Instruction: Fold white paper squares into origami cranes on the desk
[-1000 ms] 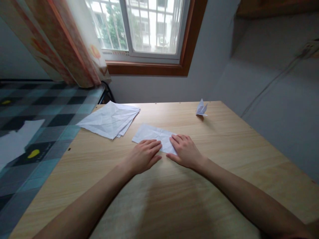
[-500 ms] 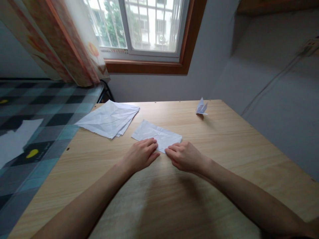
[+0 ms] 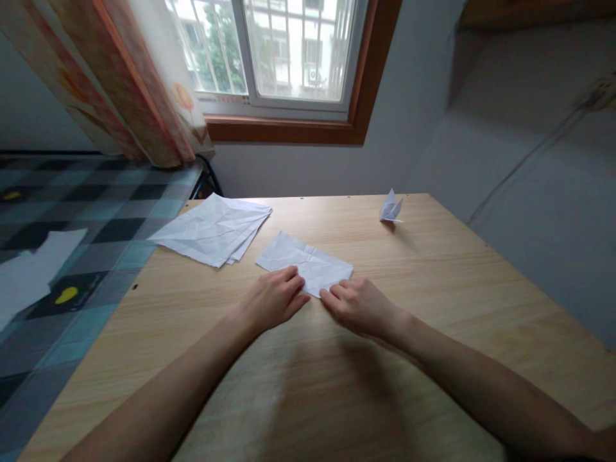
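Creased white paper (image 3: 317, 262) is flat on the wooden table (image 3: 462, 314), kinda mid-table. Left hand (image 3: 275, 298) is just laid loosely on its near side, right hand (image 3: 360, 305) has fingers bunched at the near corner, can't tell if pinching. Little folded paper figure (image 3: 391, 208) sits farther back, to the right.

Dimly lit from the window (image 3: 297, 51) at top centre.
Highlights are blown out there; the tabletop (image 3: 332, 391) is softly shadowed below.
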Demonstrator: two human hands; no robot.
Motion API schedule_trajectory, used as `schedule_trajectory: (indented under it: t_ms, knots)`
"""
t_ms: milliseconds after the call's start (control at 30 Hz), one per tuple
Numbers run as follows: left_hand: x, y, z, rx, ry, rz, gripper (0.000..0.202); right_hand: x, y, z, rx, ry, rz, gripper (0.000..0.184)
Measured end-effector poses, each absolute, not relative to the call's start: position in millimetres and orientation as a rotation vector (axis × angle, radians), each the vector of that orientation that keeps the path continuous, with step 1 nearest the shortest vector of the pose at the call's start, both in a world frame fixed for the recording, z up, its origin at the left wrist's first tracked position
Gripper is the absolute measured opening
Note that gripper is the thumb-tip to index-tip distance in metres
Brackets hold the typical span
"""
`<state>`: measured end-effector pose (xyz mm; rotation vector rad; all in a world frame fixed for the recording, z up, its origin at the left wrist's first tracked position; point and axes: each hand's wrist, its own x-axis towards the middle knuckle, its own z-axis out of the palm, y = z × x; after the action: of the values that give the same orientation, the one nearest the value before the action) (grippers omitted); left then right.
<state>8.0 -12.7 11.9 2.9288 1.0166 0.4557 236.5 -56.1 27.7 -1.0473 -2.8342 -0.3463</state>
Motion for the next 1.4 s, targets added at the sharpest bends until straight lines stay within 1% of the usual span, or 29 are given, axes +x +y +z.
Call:
schedule_trajectory:
  t_ms: [133,233,300,400,500,567,633,700,767,900,1033,1133,1267,1400]
  knots:
    - [5.9,-12.4,8.3,2.949,1.041,0.524,0.029,238.8,-52.7,21.9,-0.959,-2.578,-0.310,0.023]
    - [4.5,-12.0,7.5,2.987,1.028,0.576,0.026,241.4,-49.9,14.5,-0.890,-2.376,-0.145,0.021]
    - [3.9,-11.3,7.4,2.988,1.033,0.613,0.029,243.8,-46.3,8.8,-0.895,-2.296,-0.014,0.022]
    - [3.2,-9.7,6.4,2.938,1.044,0.668,0.033,248.2,-38.1,1.0,-1.045,-2.180,0.191,0.031]
    - [2.8,-8.9,5.0,2.828,1.050,0.712,0.026,251.7,-29.1,-5.3,-1.269,-2.006,0.378,0.031]
    - [2.9,-9.0,4.7,2.758,1.085,0.730,0.025,252.5,-24.5,-8.4,-1.350,-1.935,0.437,0.036]
    - [3.2,-9.2,5.0,2.751,1.123,0.715,0.032,252.4,-21.9,-10.0,-1.359,-1.963,0.390,0.036]
    - [3.3,-8.8,5.1,2.808,1.135,0.684,0.035,252.0,-21.6,-9.7,-1.315,-2.077,0.261,0.026]
    - [3.4,-7.7,4.6,2.883,1.095,0.645,0.033,252.0,-23.0,-7.8,-1.217,-2.246,0.136,0.019]
    - [3.9,-6.2,3.8,2.928,0.989,0.533,0.031,255.2,-26.0,-0.7,-1.020,-2.506,0.049,0.018]
    - [5.4,-8.2,6.6,2.941,1.014,0.468,0.031,260.8,-24.1,5.8,-0.957,-2.647,-0.019,0.018]
    - [6.3,-9.9,8.6,2.956,1.026,0.455,0.029,262.5,-22.7,7.4,-0.926,-2.745,-0.148,0.016]
    - [6.6,-10.9,8.8,3.011,1.033,0.462,0.023,258.3,-25.5,5.7,-0.873,-2.707,-0.347,0.023]
    - [6.5,-10.4,7.6,3.081,1.037,0.495,0.021,253.4,-29.9,5.0,-0.825,-2.640,-0.347,0.018]
